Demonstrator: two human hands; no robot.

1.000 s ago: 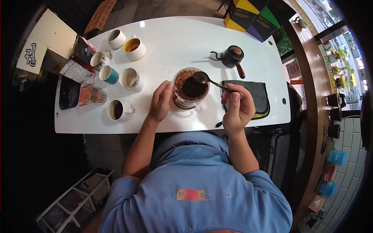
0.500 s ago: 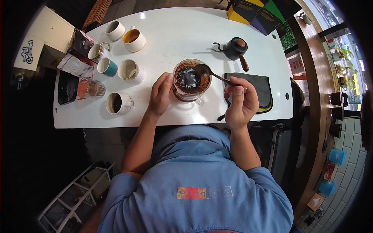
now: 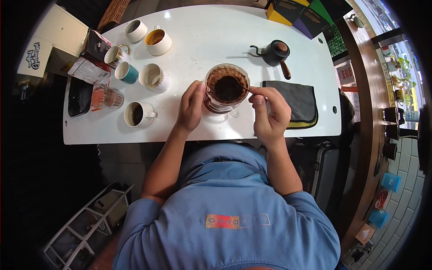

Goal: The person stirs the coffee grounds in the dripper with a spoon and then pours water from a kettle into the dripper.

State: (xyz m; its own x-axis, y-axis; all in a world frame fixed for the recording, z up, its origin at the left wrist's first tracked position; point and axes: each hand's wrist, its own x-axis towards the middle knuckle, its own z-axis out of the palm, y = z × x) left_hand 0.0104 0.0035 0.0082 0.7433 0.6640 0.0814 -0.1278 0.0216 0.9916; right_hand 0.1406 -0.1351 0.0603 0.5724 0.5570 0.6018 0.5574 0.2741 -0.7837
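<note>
A coffee dripper [image 3: 208, 93] with a paper filter sits on a glass server [image 3: 221, 110] at the middle of the table. Brown grounds coat the filter wall, and dark wet coffee [image 3: 228, 89] lies in the bottom. My left hand [image 3: 192, 107] grips the dripper's left side with thumb and fingers. In my right hand [image 3: 272, 112], the fingers are closed round the handle of a dark spoon [image 3: 244, 88]. The spoon reaches over the right rim, its bowl hidden down in the coffee.
Several cups stand at the left, among them a white mug [image 3: 138, 114] with dark liquid and a ribbed glass [image 3: 108, 98]. A black gooseneck kettle [image 3: 275, 53] stands at the back right. Folded dark cloths [image 3: 297, 103] lie right of my right hand.
The spoon has gone from above the dripper down into the coffee, its bowl now out of sight. My right hand has shifted slightly left. The left hand keeps its hold.
</note>
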